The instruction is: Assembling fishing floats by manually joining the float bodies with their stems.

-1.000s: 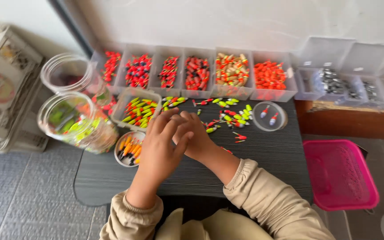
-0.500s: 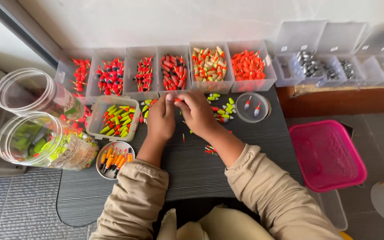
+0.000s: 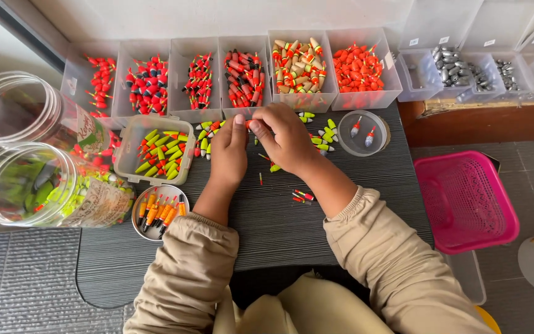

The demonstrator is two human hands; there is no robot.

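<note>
Pinching one small float (image 3: pixel 250 124) between both hands: left hand (image 3: pixel 228 150), right hand (image 3: pixel 287 139); six bins (image 3: pixel 236 105) behind.

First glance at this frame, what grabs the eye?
The row of clear bins along the table's far edge, packed with red and orange fishing floats. Just in front, the left hand and right hand meet fingertip to fingertip among loose yellow-green floats. A bright pink basket sits on the floor at right.
</note>
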